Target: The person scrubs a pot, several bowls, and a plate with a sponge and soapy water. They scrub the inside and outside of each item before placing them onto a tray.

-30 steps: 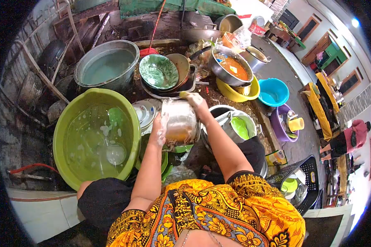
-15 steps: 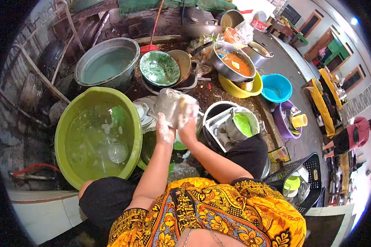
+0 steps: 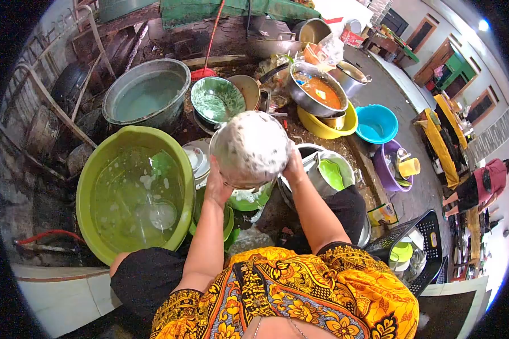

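A rounded, pale grey bowl (image 3: 251, 147) with dark mottling is held up in front of me, its curved underside facing the camera. My left hand (image 3: 216, 183) grips its lower left side, and my right hand (image 3: 293, 164) grips its right side. Parts of the fingers are hidden behind the bowl. Left of my hands stands a large olive-green tub (image 3: 86, 192) of water with suds and a clear round item in it. Stacked white dishes (image 3: 195, 155) show just behind my left hand. Under the bowl lie green basins (image 3: 228, 223), partly covered by my arms.
Behind are a grey water tub (image 3: 112, 114), a green marbled bowl (image 3: 218, 99) and a pot of orange liquid (image 3: 322, 93) on a yellow basin (image 3: 348, 125). Blue (image 3: 377, 135) and purple (image 3: 385, 169) basins and a black crate (image 3: 430, 240) stand right. A person (image 3: 489, 183) bends beyond.
The bowl has been turned so its underside faces the camera. My right hand has moved from a blurred, sudsy item against the bowl to its right side; that item is out of sight.
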The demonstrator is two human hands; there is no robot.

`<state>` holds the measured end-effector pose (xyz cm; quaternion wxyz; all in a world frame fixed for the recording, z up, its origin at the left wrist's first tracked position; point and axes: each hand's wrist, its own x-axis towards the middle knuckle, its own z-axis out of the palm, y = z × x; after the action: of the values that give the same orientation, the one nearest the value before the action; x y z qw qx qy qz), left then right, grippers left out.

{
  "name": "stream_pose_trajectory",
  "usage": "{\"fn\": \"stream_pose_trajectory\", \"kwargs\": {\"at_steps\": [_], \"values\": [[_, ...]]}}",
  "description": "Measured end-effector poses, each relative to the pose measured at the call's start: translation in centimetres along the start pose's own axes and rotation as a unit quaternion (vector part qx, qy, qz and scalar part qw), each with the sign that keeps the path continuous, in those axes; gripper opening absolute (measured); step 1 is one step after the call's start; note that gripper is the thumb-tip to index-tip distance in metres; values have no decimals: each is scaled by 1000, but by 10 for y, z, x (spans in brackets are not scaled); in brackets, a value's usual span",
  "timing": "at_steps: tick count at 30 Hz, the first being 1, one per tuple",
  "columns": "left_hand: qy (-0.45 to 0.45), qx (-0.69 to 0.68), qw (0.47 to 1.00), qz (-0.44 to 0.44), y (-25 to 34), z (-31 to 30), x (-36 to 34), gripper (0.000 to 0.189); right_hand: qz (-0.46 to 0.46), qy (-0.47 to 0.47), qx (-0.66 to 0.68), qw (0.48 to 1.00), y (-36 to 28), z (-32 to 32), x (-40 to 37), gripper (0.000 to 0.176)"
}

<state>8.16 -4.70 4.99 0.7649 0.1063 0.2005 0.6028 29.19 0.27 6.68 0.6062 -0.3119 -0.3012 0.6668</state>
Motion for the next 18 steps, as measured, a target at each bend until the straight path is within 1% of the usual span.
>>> {"fn": "stream_pose_trajectory", "kwargs": {"at_steps": [1, 2, 3, 4, 5, 6, 7, 8, 9, 10, 11, 12, 13, 14, 15, 16, 17, 18], "values": [[2, -2, 1000, 3, 2, 2, -1, 63, -105, -109, -197, 969, -9, -7, -2, 43], [8, 57, 998, 17, 6, 9, -5, 60, -10, -64, -117, 991, -16, -8, 1, 40], [14, 117, 993, 30, 8, 13, -7, 59, 84, -16, -35, 996, -19, -7, 6, 37], [15, 117, 993, 31, 8, 7, -5, 59, 166, 48, -96, 980, -29, -9, 10, 32], [16, 244, 965, 91, 7, 0, -4, 49, 166, 48, -95, 980, -34, -5, 6, 32], [16, 367, 918, 149, 6, -5, -1, 40, 147, 48, -155, 976, -39, -3, 2, 30], [15, 368, 918, 149, 3, -9, 2, 40, 127, 48, -214, 967, -44, -5, 0, 28], [22, 418, 883, 212, 1, -3, 2, 31, 89, 6, -311, 946, -44, -7, 7, 31], [28, 464, 842, 274, -4, 4, 2, 24, 88, 8, -311, 946, -43, -11, 10, 31], [34, 447, 853, 266, -8, 9, 1, 20, 46, 17, -498, 866, -41, -13, 14, 31], [33, 447, 854, 264, -10, 10, 1, 20, 2, 26, -663, 748, -42, -4, 12, 32], [42, 483, 832, 271, -12, 11, 0, 19, -74, 33, -696, 714, -41, 9, 4, 32], [52, 518, 807, 278, -13, 11, 1, 19, -93, 65, -701, 704, -39, 22, -5, 31], [81, 603, 747, 269, -11, 12, 0, 22, -105, 70, -714, 689, -36, 34, -14, 31], [81, 603, 747, 268, -12, 14, -1, 22, -117, 73, -726, 674, -31, 41, -21, 31], [96, 639, 714, 269, -13, 16, -2, 23, -154, 72, -740, 651, -17, 27, -19, 29], [111, 674, 679, 268, -15, 17, -3, 25, -196, 60, -733, 649, -16, 39, -31, 28], [111, 675, 679, 269, -18, 18, -3, 25, -174, 21, -771, 612, -4, 33, -34, 31]]}}
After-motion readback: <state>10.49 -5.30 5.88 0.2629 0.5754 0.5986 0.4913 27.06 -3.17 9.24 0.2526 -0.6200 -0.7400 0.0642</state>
